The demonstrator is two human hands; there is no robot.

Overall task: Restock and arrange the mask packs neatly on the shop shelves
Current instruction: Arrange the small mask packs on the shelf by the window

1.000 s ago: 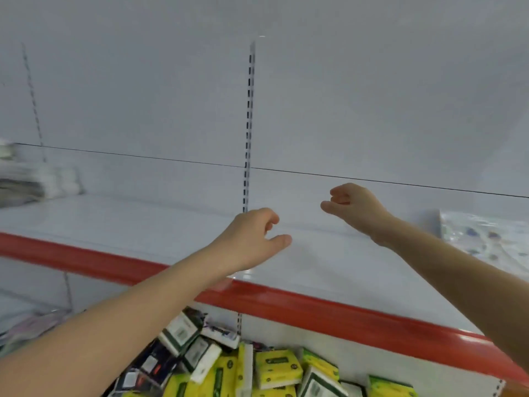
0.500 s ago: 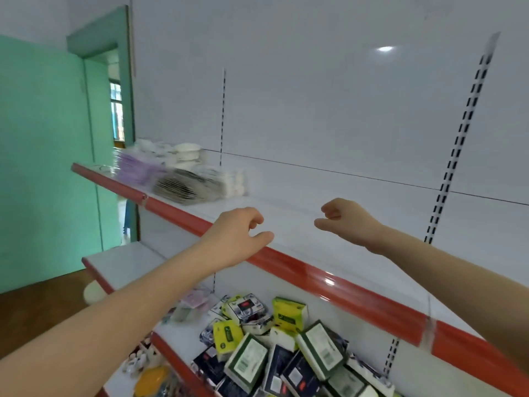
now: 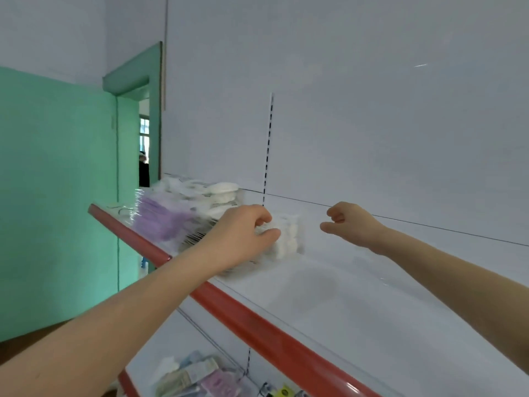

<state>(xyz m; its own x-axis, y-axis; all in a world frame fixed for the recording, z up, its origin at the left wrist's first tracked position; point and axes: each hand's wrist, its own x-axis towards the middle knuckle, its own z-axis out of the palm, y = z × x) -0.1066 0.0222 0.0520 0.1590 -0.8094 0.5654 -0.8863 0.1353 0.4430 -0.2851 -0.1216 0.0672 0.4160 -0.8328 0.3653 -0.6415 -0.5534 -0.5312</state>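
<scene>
White mask pack (image 3: 289,237): lay on the upper shelf, directly past the left thumb tip; its outline was blurred.
Grey striped pack (image 3: 191,240): lay under and behind the left hand, on the wrist side, partly hidden by it.
Purple mask pack (image 3: 161,222): lay in clear wrap to the left of the left hand, near the shelf's front edge.
Rear stack (image 3: 221,189): pale rounded packs were piled behind the purple one, beyond the left knuckles and against the back panel.
Left hand (image 3: 240,239): was raised over the packs with fingers curled and thumb extended toward the white pack. White material showed between thumb and fingers, but blur made it impossible to tell whether the hand pinched the pack or merely overlapped it.
Right hand (image 3: 350,224): was held in the air to the right of the white pack and apart from it, fingers curled in, thumb forward, holding nothing.
Upper shelf (image 3: 386,310): a white surface extended below and to the right of both hands.
Red edge strip (image 3: 257,322): ran along the shelf front, passing beneath the left forearm.
Slotted upright (image 3: 267,147): rose up the back panel above the left knuckles.
Lower shelf goods (image 3: 197,373): mixed packets lay well below the left forearm, too blurred to identify.
Green wall (image 3: 57,196): stood far left of the left arm, with a doorway (image 3: 144,144) at its right end.
</scene>
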